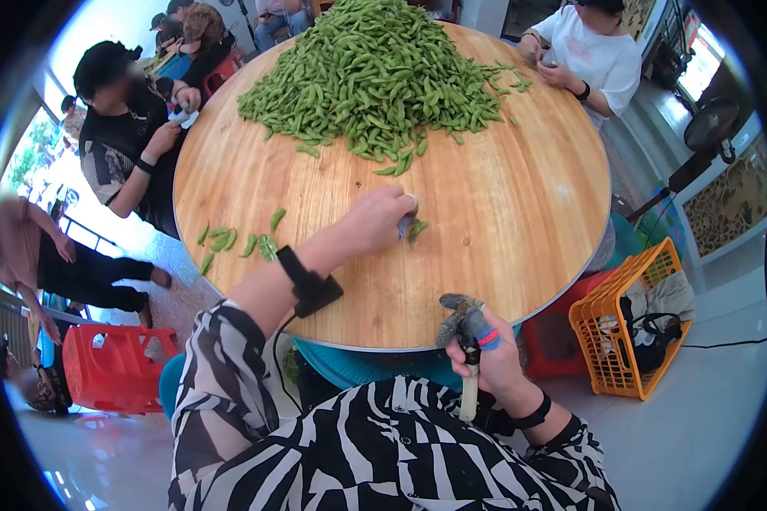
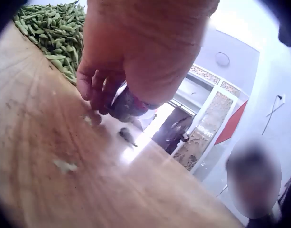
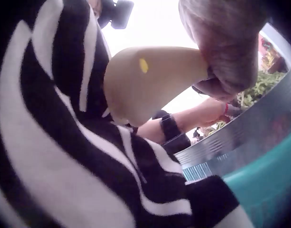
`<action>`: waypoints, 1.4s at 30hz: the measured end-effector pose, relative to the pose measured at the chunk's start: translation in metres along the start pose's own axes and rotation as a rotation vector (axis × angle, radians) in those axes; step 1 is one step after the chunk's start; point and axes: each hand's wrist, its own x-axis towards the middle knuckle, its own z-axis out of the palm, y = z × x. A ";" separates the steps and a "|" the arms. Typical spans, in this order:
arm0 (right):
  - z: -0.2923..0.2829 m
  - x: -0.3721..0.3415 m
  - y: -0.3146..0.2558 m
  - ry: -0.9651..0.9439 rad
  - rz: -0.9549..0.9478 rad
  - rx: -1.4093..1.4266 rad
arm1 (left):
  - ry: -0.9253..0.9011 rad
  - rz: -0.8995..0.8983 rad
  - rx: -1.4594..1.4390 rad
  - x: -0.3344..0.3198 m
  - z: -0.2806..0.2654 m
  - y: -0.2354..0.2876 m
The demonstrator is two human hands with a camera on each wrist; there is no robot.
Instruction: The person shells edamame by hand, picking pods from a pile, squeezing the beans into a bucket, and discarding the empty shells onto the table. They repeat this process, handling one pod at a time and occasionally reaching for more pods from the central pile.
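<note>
Green pods (image 1: 375,81) heap at twelve o'clock on the surface (image 1: 503,213); the left hand (image 1: 375,221) bends, grip unclear. The right hand (image 1: 501,362) clasps a pale handle (image 1: 470,393), its yellow mark (image 3: 143,65) visible only from the right wrist.

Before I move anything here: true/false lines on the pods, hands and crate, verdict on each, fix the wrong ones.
1. The big heap of green soybean pods sits on the far side of the round wooden table. True.
2. The right hand lies flat on the tabletop. False: it grips a pale-handled tool, off the near edge.
3. A few loose pods lie toward the table's left edge, apart from the heap. True.
4. The orange plastic crate stands on the table. False: it is beside the table, off to the right.
5. The left hand is buried in the heap. False: it is over bare wood on the near side of the heap.
</note>
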 end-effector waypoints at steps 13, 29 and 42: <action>0.016 0.022 -0.011 -0.097 -0.188 -0.249 | 0.032 -0.600 -1.417 -0.064 -0.014 0.101; 0.025 0.015 -0.009 -0.061 -0.229 -0.497 | 0.210 -0.453 -1.174 -0.078 -0.006 0.107; 0.008 0.017 -0.005 -0.109 -0.827 -1.122 | 0.085 -0.650 -1.971 -0.074 -0.001 0.112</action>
